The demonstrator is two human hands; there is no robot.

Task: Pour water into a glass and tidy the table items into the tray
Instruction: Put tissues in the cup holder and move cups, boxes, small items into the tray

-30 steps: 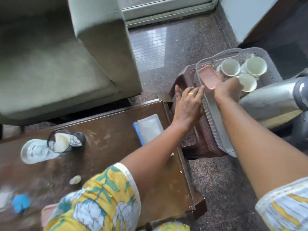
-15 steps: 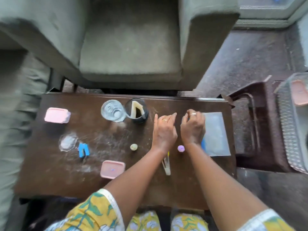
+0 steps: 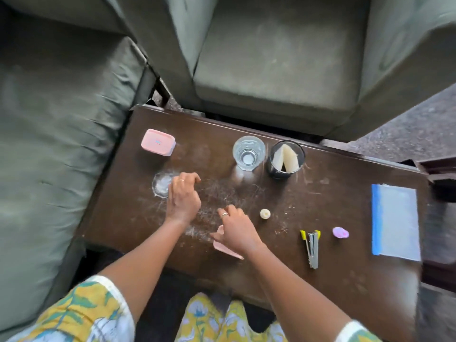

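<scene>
Your left hand sits on the table with a small round lid touching its outer side, a lidded box beyond that near the far edge, and the glass and a cup holding folded napkins side by side beyond and to the right. Your right hand lies just right of the left, nearer you, over a flat lid. Rightward from it: a small cap, a stapler, a small eraser, then a zip bag at the table's end.
</scene>
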